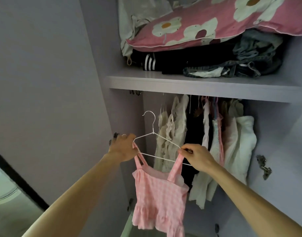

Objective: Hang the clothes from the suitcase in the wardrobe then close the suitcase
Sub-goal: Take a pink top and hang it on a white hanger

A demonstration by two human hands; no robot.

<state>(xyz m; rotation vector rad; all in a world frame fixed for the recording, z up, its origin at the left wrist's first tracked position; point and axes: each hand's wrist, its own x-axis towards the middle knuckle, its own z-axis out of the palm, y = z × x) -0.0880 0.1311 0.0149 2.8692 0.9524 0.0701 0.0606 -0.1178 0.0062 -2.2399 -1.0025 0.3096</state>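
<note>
A pink gingham strap top hangs from a thin white wire hanger in front of the open wardrobe. My left hand grips the hanger's left end, where one strap lies. My right hand pinches the other strap at the hanger's right arm. The hanger's hook points up, below and left of the hanging clothes. The rail itself is hidden behind the shelf. The suitcase is out of view.
Cream, white, black and pink garments fill the hanging space to the right. The shelf above holds a pink flowered pillow on folded dark clothes and jeans. A wardrobe door stands open at left; hinges show at right.
</note>
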